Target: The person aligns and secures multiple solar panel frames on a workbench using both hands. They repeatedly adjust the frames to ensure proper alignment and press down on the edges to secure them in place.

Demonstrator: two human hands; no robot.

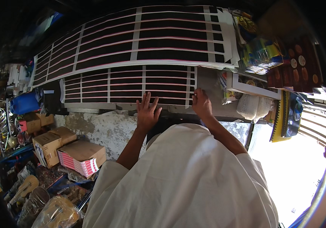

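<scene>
My left hand (147,114) lies flat with spread fingers on the near edge of a long printed sheet (127,85). The sheet has black panels divided by white strips with thin pink lines. By its right end my right hand (202,104) is closed, with thumb and fingers pressed together at the white margin. What they grip, if anything, is hidden. Beyond lies a stack of larger, matching printed sheets (170,51), which overlaps the far side of the near one.
On the right are bundled packets (263,55), dark red boxes (297,64), a white frame (248,85) and a plastic-wrapped bundle (252,106). Cardboard boxes (54,146) and wrapped guitar-shaped items (56,212) stand lower left. A blue object (25,103) sits near the table's left end.
</scene>
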